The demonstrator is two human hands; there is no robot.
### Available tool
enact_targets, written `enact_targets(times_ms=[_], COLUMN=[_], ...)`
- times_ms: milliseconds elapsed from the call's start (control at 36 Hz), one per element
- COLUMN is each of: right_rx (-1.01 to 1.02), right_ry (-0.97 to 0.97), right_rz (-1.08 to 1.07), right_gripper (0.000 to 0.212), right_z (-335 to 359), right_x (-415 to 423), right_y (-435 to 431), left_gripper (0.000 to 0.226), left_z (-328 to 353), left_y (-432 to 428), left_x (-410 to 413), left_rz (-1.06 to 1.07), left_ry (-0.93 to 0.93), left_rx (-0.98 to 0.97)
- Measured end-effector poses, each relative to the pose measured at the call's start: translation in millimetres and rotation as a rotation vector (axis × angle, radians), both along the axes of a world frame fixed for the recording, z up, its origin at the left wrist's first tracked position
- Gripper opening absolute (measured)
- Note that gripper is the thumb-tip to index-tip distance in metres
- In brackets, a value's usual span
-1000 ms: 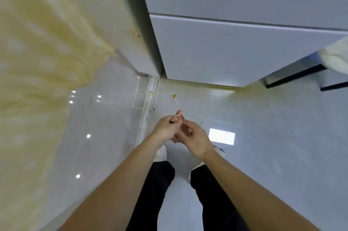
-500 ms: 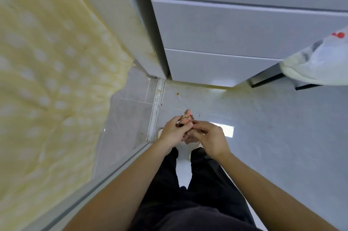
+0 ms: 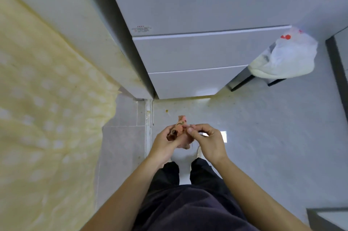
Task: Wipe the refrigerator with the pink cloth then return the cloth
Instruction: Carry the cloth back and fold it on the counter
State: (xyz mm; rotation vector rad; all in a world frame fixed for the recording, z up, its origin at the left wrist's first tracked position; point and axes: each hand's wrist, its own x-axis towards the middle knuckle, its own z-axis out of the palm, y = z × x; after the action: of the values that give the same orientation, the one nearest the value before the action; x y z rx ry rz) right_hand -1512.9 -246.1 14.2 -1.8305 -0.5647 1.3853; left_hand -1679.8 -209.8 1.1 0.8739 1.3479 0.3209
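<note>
Pink cloth is bunched into a small wad, held low in front of the body, on the near side of the fridge and well apart from it. Left hand grips the wad w/ fingers curled round its lower part; one end pokes up past the knuckles. Right hand pinches the wad's right edge btwn thumb and forefinger, other fingers loosely curled behind. The hands meet at the cloth.

Handling, my guess: light, soft and limp, so it takes whatever shape the grip gives. Looks like patterned fabric; wet or dry, can't tell. Not fragile, prob. not slippery. Best hold for wiping is prob. a flat pad under palm and fingers, so it needs opening or refolding first, and the right-hand pinch on an edge would suit that. An edge pinch is OK for opening it but too weak for rubbing.

Fridge front is white, w/ two drawer fronts low down, far of the hands. White plastic bag sits far right, beside the fridge. Yellow dotted curtain fills the left side. Can't tell whether the wiping is done or ahead; where the cloth goes back isn't shown.
</note>
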Motion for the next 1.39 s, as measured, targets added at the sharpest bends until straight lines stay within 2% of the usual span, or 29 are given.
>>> enact_targets(times_ms=[111,250,417,694,861,944,1139,1306,1389], right_rx=[0.066,0.119,0.070,0.175,0.265,0.229,0.134,0.131,0.123], right_ry=[-0.050,-0.085,0.106,0.090,0.036,0.004,-0.088,-0.057,-0.072], right_rz=[-0.082,-0.215,-0.489,-0.639,-0.680,-0.752,-0.901,-0.999,-1.061], right_gripper=[0.005,0.017,0.026,0.031,0.036,0.034,0.022,0.037,0.038], right_z=[12,23,48,68,83,89,84,81,78], right_x=[-8,-6,21,97,172,219,309,353,374], right_y=[-12,-34,-61,-108,-140,-164,-209,-226,-231], left_gripper=[0.027,0.021,0.013,0.018,0.020,0.020,0.021,0.021,0.021], left_z=[-2,8,15,48,63,63,64,69,70], left_y=[6,11,6,0,-9,-16,-43,-56,-54], left_x=[-5,2,30,123,204,243,336,399,427], left_rz=[-0.149,-0.295,-0.494,-0.402,-0.290,-0.281,-0.371,-0.441,-0.488], left_ry=[0.087,0.113,0.186,0.083,0.016,0.003,-0.006,-0.035,-0.028], left_rx=[0.038,0.076,0.206,0.218,0.241,0.256,0.264,0.257,0.249])
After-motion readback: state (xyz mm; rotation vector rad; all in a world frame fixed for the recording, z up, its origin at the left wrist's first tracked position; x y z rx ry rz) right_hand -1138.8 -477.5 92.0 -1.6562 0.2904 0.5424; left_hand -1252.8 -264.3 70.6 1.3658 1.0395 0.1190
